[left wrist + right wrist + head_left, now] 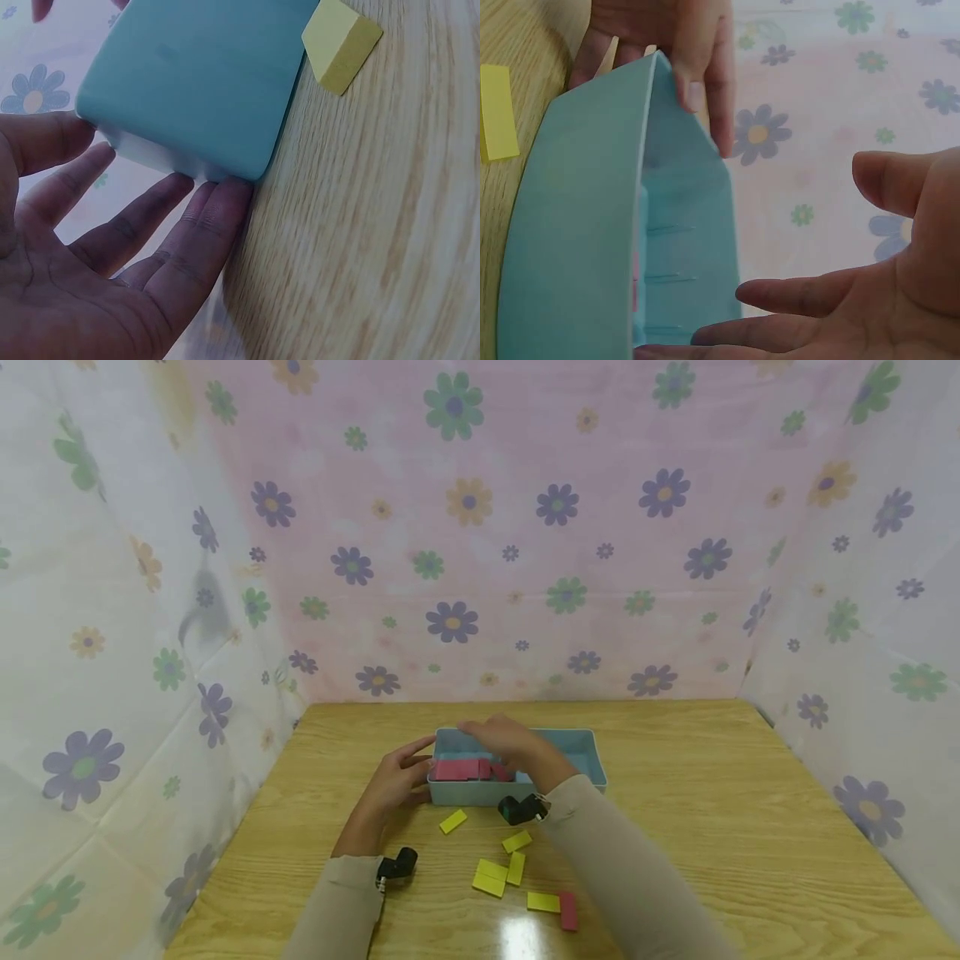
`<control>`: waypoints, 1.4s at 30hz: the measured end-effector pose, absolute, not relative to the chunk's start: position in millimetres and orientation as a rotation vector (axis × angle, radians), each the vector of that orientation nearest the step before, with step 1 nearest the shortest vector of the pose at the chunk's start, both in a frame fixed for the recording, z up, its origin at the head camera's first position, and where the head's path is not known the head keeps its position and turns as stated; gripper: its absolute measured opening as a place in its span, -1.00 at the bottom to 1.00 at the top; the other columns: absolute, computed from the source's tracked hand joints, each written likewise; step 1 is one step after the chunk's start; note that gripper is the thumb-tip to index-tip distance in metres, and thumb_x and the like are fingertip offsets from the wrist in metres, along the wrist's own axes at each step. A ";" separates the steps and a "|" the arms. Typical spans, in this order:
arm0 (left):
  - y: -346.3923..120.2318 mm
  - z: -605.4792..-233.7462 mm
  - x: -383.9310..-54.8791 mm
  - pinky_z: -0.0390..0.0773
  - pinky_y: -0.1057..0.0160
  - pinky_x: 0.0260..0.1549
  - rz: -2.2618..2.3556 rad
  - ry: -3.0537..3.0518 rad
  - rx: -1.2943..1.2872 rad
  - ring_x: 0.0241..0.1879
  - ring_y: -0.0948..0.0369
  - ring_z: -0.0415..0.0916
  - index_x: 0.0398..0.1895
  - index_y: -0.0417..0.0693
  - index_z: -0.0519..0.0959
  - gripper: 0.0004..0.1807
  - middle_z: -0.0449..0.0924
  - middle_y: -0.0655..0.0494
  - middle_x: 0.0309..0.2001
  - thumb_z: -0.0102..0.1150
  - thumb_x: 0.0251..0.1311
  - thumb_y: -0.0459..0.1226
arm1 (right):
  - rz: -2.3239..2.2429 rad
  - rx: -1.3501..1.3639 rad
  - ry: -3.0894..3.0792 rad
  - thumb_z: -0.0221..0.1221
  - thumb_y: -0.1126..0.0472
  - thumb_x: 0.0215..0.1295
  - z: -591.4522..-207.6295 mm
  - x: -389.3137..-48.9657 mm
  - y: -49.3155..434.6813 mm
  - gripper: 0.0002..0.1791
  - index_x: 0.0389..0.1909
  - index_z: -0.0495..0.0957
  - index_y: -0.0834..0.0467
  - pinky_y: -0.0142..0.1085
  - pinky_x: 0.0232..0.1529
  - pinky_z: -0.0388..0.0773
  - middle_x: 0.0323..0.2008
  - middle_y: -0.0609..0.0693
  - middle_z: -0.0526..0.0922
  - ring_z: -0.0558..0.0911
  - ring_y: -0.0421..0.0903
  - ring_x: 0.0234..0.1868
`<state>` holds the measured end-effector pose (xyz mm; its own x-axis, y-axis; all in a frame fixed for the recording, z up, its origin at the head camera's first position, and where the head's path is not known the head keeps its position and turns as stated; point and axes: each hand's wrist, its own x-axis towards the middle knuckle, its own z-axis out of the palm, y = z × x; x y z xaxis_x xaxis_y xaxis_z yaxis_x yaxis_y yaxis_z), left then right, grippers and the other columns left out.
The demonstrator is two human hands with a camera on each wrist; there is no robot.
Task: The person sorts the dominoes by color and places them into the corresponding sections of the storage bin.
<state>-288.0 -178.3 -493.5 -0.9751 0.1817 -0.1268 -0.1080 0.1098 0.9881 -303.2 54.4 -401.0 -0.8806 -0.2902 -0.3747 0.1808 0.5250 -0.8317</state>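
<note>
A light blue rectangular box point(467, 793) stands on the table with several red blocks point(457, 769) in its left part. My left hand point(390, 783) is at the box's left end; in the left wrist view its spread fingertips point(225, 199) touch the end wall. Over the box reaches my right hand point(517, 747), palm toward its inside. The right wrist view shows this right hand point(892, 289) with extended fingers and thumb apart, fingertips at the box's far wall point(694, 255) and nothing visible between them. Part of the box's inside is hidden behind this hand.
Several yellow blocks point(490, 878) lie in front of the box on the wooden table point(690, 827). One yellow block point(543, 902) lies against a red block point(568, 912) near the right forearm. Flower-patterned cloth point(510, 527) hangs behind and on both sides.
</note>
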 end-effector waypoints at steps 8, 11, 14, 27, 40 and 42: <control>-177.8 -495.2 -288.5 0.71 -0.15 0.00 1.959 2.150 0.095 0.24 -0.19 0.59 0.55 0.18 0.36 -0.43 0.47 -0.27 0.39 0.11 0.53 -0.26 | -1.384 0.000 2.236 0.10 -0.36 0.44 -413.4 -307.5 50.4 0.03 0.66 -0.01 0.17 0.36 0.30 0.43 0.60 0.25 0.14 0.33 0.48 0.44; -177.4 -493.8 -287.9 0.71 -0.16 0.00 1.961 2.156 0.101 0.24 -0.19 0.59 0.56 0.18 0.35 -0.43 0.46 -0.29 0.39 0.10 0.53 -0.27 | -1.437 0.018 2.220 0.11 -0.33 0.45 -416.8 -310.3 49.3 0.00 0.64 0.03 0.21 0.33 0.30 0.44 0.58 0.25 0.19 0.34 0.45 0.45; -177.6 -492.7 -287.0 0.70 -0.18 0.01 1.962 2.166 0.102 0.24 -0.20 0.59 0.56 0.17 0.35 -0.43 0.45 -0.30 0.39 0.10 0.53 -0.27 | -1.483 0.022 2.198 0.11 -0.28 0.48 -418.9 -312.6 48.5 -0.03 0.63 0.04 0.23 0.30 0.27 0.49 0.57 0.27 0.21 0.34 0.43 0.45; -179.5 -496.1 -287.3 0.70 -0.17 0.00 1.967 2.161 0.079 0.24 -0.18 0.59 0.55 0.18 0.36 -0.43 0.47 -0.29 0.39 0.11 0.53 -0.26 | -1.502 0.006 2.244 0.11 -0.26 0.48 -424.7 -308.0 49.7 -0.04 0.64 0.03 0.24 0.27 0.36 0.42 0.60 0.24 0.14 0.29 0.35 0.51; -180.0 -496.3 -289.2 0.71 -0.15 0.01 1.960 2.158 0.098 0.25 -0.16 0.59 0.55 0.21 0.35 -0.43 0.48 -0.25 0.38 0.12 0.53 -0.24 | -1.411 -0.019 2.282 0.08 -0.29 0.49 -424.4 -305.3 45.7 -0.01 0.65 -0.02 0.24 0.34 0.37 0.34 0.63 0.21 0.06 0.22 0.29 0.57; -180.8 -496.9 -290.1 0.71 -0.14 0.01 1.970 2.148 0.096 0.26 -0.17 0.58 0.55 0.21 0.36 -0.43 0.47 -0.25 0.39 0.12 0.53 -0.24 | -1.408 -0.013 2.283 0.09 -0.29 0.49 -424.8 -306.2 44.7 -0.03 0.64 0.01 0.24 0.33 0.34 0.39 0.61 0.21 0.12 0.26 0.28 0.55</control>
<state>-290.1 -180.8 -496.9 -0.9725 0.1991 -0.1211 -0.1035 0.0967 0.9899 -306.2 44.7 -424.8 -0.8963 -0.2407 -0.3726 0.2250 0.4771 -0.8495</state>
